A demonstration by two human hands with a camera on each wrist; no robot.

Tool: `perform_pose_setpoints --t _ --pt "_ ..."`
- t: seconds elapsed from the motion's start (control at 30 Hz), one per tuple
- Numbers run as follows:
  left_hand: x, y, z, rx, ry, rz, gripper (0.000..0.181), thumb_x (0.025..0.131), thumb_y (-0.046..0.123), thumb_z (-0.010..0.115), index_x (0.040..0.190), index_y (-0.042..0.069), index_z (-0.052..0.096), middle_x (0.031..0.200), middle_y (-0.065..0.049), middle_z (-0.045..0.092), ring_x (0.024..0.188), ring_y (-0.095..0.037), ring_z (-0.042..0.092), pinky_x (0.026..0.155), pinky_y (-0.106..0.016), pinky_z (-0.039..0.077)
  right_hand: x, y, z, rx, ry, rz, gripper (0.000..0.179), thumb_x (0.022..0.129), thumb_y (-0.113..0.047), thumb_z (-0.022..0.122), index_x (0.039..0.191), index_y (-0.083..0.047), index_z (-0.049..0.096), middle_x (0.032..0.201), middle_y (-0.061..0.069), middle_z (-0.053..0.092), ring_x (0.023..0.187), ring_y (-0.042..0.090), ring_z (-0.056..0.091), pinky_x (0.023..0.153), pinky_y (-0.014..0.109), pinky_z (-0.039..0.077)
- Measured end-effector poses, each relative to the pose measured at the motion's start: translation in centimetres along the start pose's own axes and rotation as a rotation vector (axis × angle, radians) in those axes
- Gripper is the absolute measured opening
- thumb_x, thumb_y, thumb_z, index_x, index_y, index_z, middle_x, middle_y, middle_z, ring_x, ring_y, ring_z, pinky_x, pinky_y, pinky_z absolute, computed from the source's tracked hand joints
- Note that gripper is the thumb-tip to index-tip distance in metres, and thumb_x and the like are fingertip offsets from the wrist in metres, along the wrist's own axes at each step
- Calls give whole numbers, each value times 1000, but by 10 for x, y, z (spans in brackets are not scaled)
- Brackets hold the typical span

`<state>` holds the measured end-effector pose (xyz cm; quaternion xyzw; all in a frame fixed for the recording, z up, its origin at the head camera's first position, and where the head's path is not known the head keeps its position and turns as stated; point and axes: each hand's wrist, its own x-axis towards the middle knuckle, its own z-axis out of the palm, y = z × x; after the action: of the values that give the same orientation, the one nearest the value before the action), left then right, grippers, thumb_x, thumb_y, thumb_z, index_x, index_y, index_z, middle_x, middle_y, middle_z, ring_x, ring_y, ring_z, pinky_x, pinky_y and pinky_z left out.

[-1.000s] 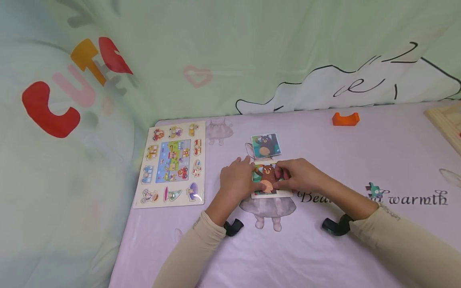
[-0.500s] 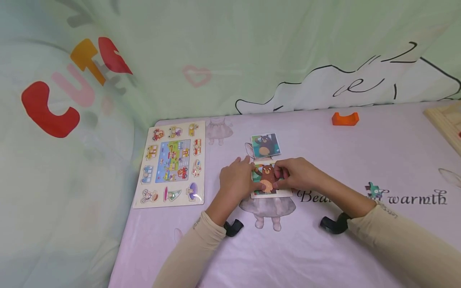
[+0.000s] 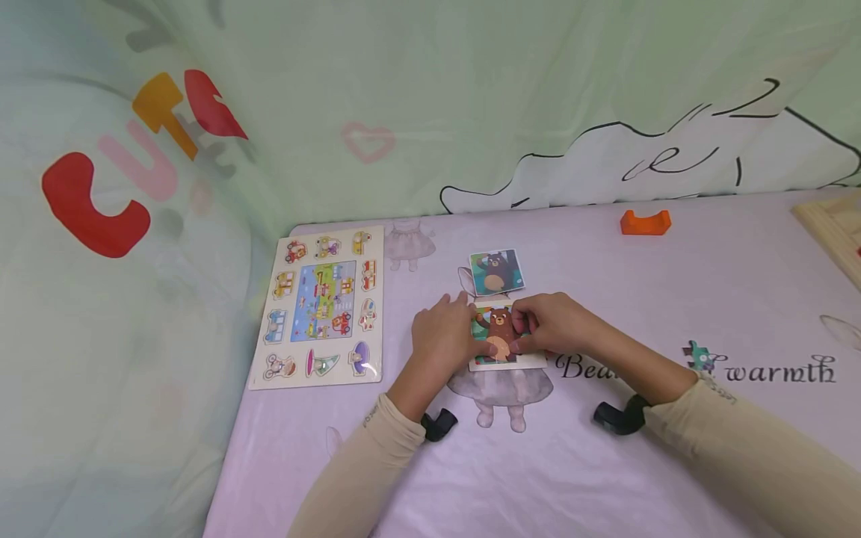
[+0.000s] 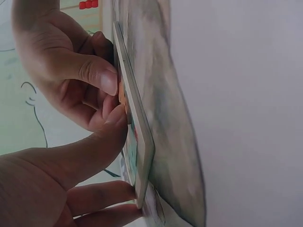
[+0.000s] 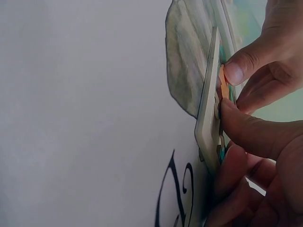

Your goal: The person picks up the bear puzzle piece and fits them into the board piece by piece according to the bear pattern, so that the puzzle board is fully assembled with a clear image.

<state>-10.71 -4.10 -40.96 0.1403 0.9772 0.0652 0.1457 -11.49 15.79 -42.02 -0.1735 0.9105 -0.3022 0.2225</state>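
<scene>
A small wooden bear puzzle lies on the table, its brown bear with a tan belly facing up on a pale board. From the left, my left hand holds the puzzle, thumb on the bear's belly and fingers at the board's side edge. My right hand pinches a puzzle piece at the right half, its thumb near the left thumb and its other fingers curled. Between the two thumbs, an orange-tan belly piece sits a little proud of the board. The right hand covers the puzzle's right part.
Just behind the puzzle is a matching bear picture card. A vehicle peg puzzle board lies at left. Toward the back right are an orange block and a wooden frame; a teal puzzle piece lies beside the right forearm.
Both hands keep their places on the puzzle. The right forearm has shifted very slightly left, showing more of the teal piece.
</scene>
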Motion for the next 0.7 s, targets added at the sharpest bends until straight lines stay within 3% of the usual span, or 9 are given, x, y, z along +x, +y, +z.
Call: perform_pose_setpoints --t 0.4,0.7 --pt "2 3 -1 22 -15 -29 48 74 58 85 109 26 78 146 -1 60 130 -22 58 91 -45 51 3 -3 1 0 -4 29 29 78 -22 87 82 -13 60 63 -1 53 50 13 54 57 30 42" --pt "4 4 -1 19 -18 -36 60 73 58 86 121 23 76 151 -3 56 140 -23 53 97 -47 50 3 -4 1 -4 -7 49 29 78 -21 87 82 -13 59 63 0 53 51 14 54 55 30 42"
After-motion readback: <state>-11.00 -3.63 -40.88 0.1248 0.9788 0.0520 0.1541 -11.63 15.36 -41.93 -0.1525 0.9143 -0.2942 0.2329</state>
